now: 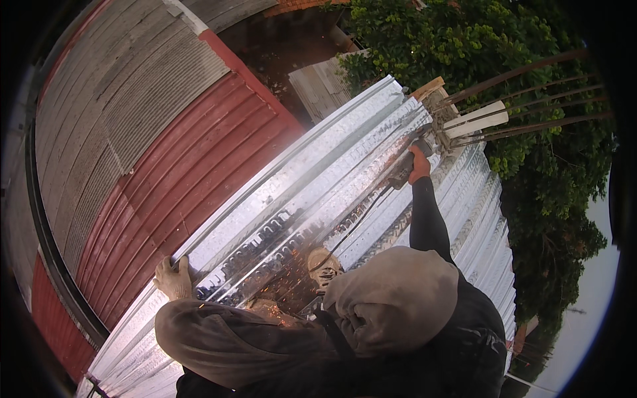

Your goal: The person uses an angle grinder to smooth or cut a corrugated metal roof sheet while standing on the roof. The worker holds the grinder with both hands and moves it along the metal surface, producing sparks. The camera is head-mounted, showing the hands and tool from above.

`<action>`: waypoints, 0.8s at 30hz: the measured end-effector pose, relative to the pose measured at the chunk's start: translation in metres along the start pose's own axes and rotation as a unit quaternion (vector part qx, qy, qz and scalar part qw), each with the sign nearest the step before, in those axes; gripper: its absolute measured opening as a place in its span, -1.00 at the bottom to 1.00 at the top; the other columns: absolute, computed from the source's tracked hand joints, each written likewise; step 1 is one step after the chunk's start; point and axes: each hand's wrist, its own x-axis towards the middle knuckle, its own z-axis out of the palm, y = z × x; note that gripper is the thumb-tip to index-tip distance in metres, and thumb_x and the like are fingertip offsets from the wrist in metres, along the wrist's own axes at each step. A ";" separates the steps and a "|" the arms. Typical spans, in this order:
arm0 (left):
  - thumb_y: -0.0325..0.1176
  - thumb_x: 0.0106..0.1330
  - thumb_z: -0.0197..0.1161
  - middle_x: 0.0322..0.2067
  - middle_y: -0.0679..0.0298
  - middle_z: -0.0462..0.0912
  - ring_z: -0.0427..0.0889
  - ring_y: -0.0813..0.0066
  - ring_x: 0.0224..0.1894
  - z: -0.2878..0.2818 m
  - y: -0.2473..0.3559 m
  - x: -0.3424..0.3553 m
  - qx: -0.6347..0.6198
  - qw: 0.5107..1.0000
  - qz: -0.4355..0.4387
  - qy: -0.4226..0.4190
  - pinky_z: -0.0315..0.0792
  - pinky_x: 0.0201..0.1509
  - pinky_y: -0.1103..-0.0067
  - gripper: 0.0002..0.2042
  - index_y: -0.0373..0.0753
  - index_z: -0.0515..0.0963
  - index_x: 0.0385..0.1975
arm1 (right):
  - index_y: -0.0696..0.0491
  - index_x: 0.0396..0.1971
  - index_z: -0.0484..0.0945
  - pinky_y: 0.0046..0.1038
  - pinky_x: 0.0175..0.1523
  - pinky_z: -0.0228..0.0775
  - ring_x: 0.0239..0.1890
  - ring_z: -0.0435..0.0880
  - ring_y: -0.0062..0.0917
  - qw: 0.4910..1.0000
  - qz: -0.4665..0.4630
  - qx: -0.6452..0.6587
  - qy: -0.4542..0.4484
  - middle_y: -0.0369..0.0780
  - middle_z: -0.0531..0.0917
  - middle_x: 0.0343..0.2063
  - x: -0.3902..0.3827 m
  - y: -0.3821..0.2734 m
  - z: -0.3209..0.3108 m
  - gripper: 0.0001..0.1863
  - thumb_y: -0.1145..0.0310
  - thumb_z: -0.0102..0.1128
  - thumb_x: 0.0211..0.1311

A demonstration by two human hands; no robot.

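My left hand [174, 278], in a pale glove, rests with fingers apart and bent on the outer edge of shiny corrugated metal sheets [318, 166]. At the upper right, my right hand [418, 161] is wrapped round a dark grey power tool, apparently an angle grinder [402, 174], lying along a sheet's rib near the far end. Its cord [355, 225] runs down toward a tan boot [325, 268]. Orange sparks [285, 308] show beside the boot. Grey-brown clothing [391, 298] covers much of the lower middle, hiding my left forearm.
A red metal roof [199, 159] and grey corrugated roofing [133, 66] lie past the sheets' left edge. At the upper right, long rusty bars [544, 63] jut out beside a pale board [478, 118] and rough concrete [438, 106]. Leafy trees [431, 36] border the sheets.
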 end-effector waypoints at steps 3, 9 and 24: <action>0.22 0.39 0.42 0.31 0.12 0.71 0.53 0.11 0.47 0.004 0.000 0.001 -0.003 1.000 0.010 0.007 0.20 0.60 0.04 -0.34 -0.17 0.70 0.29 | 0.18 0.24 0.70 0.02 -0.02 0.45 0.18 0.64 -0.24 1.000 -0.007 0.011 -0.008 -0.09 0.63 0.26 0.011 -0.002 -0.005 -0.43 0.22 0.63 0.33; 0.21 0.39 0.43 0.28 0.13 0.73 0.55 0.10 0.45 0.006 0.000 0.000 0.005 1.000 0.018 0.022 0.25 0.56 0.04 -0.36 -0.17 0.71 0.26 | 0.18 0.14 0.75 -0.05 -0.11 0.31 0.02 0.65 -0.28 1.000 -0.017 0.012 -0.016 -0.15 0.69 0.07 0.018 0.005 -0.007 -0.50 0.22 0.64 0.31; 0.21 0.38 0.43 0.28 0.14 0.73 0.57 0.10 0.44 0.006 0.000 0.000 0.005 1.000 0.013 0.023 0.21 0.61 -0.01 -0.37 -0.15 0.72 0.25 | 0.19 0.13 0.76 0.00 -0.12 0.43 0.03 0.71 -0.22 1.000 -0.022 0.002 0.004 -0.09 0.73 0.12 0.021 0.008 -0.010 -0.45 0.22 0.69 0.22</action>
